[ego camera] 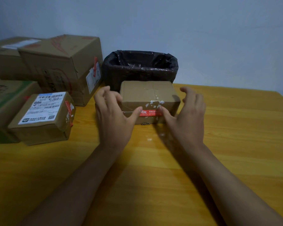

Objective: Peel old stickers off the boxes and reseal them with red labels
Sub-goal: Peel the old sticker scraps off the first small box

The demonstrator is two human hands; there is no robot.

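Observation:
A small brown cardboard box [148, 93] stands on the wooden table in front of me. A red label [151, 112] lies across the seam on its near face, with white scraps of an old sticker [154, 103] above it. My left hand [112, 115] is at the box's left end, its thumb pressing the label's left edge. My right hand [186, 113] is at the right end, its thumb on the label's right edge. The fingers of both hands are spread and loosely bent beside the box.
A bin lined with a black bag [140, 66] stands right behind the box. Several cardboard boxes are piled at the left, among them a small box with a white shipping label [42, 116] and a big box [64, 66]. The yellow table [235, 144] stretches right.

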